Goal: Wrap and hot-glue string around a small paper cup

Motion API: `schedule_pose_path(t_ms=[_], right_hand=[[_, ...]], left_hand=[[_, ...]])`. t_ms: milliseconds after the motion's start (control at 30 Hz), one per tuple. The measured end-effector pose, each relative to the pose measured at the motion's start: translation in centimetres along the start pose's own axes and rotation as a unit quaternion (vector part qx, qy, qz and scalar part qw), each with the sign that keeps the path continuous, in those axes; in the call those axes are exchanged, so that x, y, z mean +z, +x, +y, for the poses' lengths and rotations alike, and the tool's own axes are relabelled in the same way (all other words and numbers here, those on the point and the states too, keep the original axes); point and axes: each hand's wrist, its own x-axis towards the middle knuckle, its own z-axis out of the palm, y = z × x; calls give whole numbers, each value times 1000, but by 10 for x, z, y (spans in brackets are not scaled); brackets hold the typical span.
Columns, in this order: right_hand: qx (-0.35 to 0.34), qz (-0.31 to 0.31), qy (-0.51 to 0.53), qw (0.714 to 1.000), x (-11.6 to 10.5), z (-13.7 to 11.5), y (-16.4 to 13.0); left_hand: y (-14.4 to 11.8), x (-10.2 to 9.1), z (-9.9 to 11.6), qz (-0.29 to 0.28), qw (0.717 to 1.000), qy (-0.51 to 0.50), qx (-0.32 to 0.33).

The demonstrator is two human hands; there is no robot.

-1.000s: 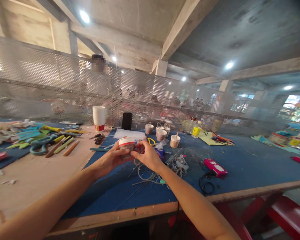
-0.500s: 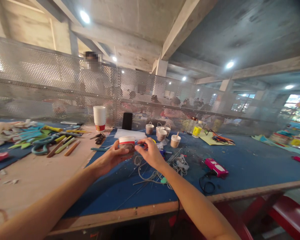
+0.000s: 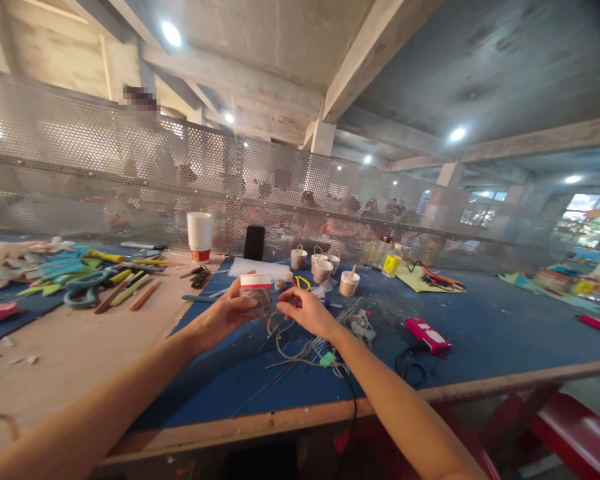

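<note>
- Cup [image 3: 255, 292]: small, white rim with a red band, held above the blue table [image 3: 480, 340]; left hand [image 3: 225, 317] has its fingers wrapped around the cup's side.
- Right hand [image 3: 307, 312]: just beside the cup, fingers curled loosely, clamped on nothing I can make out.
- Wires [image 3: 305, 347]: tangled on the table under the hands.
- Pink box [image 3: 429, 335]: right of the wires.
- Small cups [image 3: 323, 265]: clustered farther back.
- Cup stack [image 3: 199, 235]: white, beside a black phone [image 3: 254, 243].
</note>
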Motion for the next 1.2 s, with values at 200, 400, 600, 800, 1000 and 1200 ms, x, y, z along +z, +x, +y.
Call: schedule_pose_path(t_ms=[200,400,600,800,1000,1200], right_hand=[[47,117,-251,960,-25,3,1],[201,14,-435,877,-62,16,-12],[229,-13,-456,860,-61,23,-11],[264,-29,-436,860,-62,38,-5],[255,63,-385,884,-73,40,-2],[106,203,-47,972,-76,31,1]], left_hand=[[1,-2,0,-4,1000,-4,0],[1,-2,0,-8,1000,19,8],[-1,2,4,3,1000,17,-7],[-4,6,4,-27,1000,-5,-6],[-2,0,2,-52,999,-3,-2],[0,-6,0,-45,999,-26,4]])
